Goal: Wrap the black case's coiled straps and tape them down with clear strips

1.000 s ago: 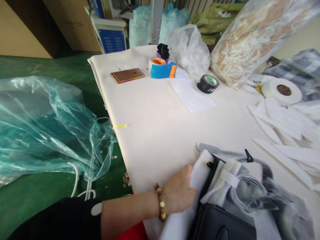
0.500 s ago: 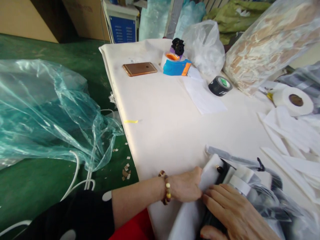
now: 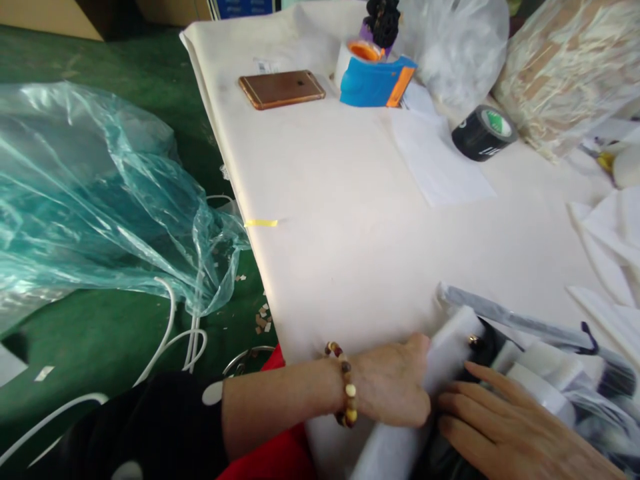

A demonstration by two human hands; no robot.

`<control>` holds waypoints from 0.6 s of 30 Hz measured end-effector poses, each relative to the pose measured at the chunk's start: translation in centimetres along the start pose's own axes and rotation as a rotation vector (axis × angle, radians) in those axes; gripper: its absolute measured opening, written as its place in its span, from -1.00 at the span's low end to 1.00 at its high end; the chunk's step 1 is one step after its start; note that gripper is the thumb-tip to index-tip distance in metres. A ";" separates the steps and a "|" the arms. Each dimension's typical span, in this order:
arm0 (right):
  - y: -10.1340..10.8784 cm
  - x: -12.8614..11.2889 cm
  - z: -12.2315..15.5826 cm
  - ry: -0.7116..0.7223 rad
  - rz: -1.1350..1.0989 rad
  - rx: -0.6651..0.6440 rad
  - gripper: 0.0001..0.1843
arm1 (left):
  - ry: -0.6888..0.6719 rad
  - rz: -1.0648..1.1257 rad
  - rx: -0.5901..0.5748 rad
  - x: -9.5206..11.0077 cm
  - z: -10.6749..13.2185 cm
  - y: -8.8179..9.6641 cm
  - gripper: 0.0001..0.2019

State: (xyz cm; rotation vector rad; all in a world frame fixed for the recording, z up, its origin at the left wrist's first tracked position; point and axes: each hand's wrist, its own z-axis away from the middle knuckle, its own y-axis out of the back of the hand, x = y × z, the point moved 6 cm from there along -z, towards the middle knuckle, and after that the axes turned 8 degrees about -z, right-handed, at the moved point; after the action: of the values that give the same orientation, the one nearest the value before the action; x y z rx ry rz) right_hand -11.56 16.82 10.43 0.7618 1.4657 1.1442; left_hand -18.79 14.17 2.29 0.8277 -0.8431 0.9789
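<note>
In the head view, the white foam wrap [image 3: 390, 450] is seen at the table's near edge, along the side of a black bag [image 3: 493, 343] with a gold-coloured fitting [image 3: 473, 341]. It is touched by the left hand [image 3: 393, 383], whose fingers are curled in; whether they are clamped on it cannot be told. The right hand [image 3: 510, 427] is laid over the bag, its fingers stretched out and slightly apart. On the white table [image 3: 350, 253], a black tape roll [image 3: 473, 140] is marked with white characters, only partly shown, and a green label [image 3: 495, 122] is carried inside its core. Beyond a gold phone [image 3: 283, 90], a small printed label [image 3: 265, 65] is seen, its print too small to be read.
</note>
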 end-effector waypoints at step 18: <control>2.3 0.2 4.2 0.094 0.063 -0.145 -0.74 | 0.276 0.768 -0.061 1.1 1.5 -2.2 -0.83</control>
State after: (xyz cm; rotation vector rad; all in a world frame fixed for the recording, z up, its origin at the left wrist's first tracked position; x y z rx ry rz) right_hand -7.81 18.81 12.71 0.6655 1.4265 1.3345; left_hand -16.75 12.56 3.48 0.2842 -0.9587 1.6845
